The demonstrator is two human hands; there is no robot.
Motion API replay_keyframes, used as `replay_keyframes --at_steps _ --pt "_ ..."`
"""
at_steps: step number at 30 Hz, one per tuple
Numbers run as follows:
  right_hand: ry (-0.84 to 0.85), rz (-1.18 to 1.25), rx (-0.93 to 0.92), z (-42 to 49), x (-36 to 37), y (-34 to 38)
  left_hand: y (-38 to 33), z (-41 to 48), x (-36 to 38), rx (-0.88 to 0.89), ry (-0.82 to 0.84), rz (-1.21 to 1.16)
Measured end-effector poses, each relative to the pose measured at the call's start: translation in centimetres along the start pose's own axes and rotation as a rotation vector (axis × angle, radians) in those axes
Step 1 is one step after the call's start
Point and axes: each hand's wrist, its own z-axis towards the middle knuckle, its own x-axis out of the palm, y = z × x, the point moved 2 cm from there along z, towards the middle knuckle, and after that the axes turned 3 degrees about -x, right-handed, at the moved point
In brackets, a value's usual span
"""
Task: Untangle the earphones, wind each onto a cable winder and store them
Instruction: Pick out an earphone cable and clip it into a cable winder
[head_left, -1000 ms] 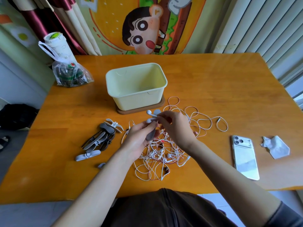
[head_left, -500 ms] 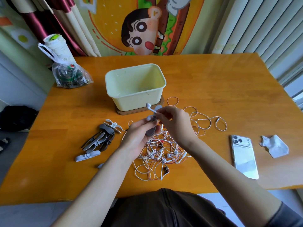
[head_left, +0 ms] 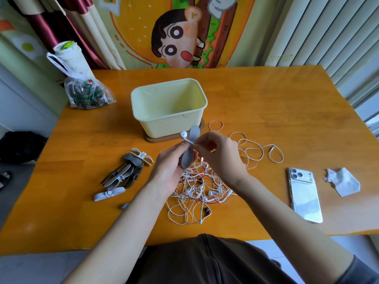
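Dark brown cloth of the person's shirt [head_left: 205, 261] fills the nearest edge, and both bare forearms reach forward from it over the orange wooden table [head_left: 266, 111]. Just beyond the table's near edge lies the tangle of earphones [head_left: 194, 193], white and reddish cables knotted together with several earbuds inside it. Some loops [head_left: 258, 150] spread from it to the right.

Above this tangle the left hand [head_left: 170, 169] holds a grey cable winder [head_left: 188, 157] upright, its fingers and thumb curled around the middle part. The right hand [head_left: 219, 154] pinches the stem of a white earbud [head_left: 183, 134] between thumb and forefinger, right against the winder. The bud itself points up and to the left.

To the left of the hands a heap of spare winders [head_left: 127, 171], grey, dark and white, rests on the table. To the right, well apart, a phone [head_left: 305, 195] lies with its back up, and a crumpled tissue [head_left: 342, 181] is beside it.

Farther away a pale yellow box [head_left: 164, 128] stands open on a brown base [head_left: 202, 128]. At the far left corner there is a clear plastic bag [head_left: 88, 95], and behind the table hangs a cartoon curtain [head_left: 180, 37].
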Motion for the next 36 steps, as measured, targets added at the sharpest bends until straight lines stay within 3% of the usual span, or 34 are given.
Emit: replay_keyframes --at_steps 9,18,27,32,36 --pt "-0.015 -0.029 -0.025 0.0 -0.3 0.4 -0.3 -0.2 0.2 0.057 0.12 0.101" --pt "0.027 -0.03 -0.035 -0.1 -0.4 1.0 -0.3 0.1 0.0 0.102 0.037 0.107" --pt "0.025 0.201 0.149 0.0 0.0 0.7 -0.6 -0.2 0.1 0.017 0.188 -0.003" --pt "0.081 0.279 0.121 0.1 -0.1 1.1 -0.9 -0.5 0.1 -0.025 0.26 -0.046" --pt "0.031 0.263 0.122 0.1 -0.1 1.0 -0.7 -0.5 -0.2 0.101 0.174 0.036"
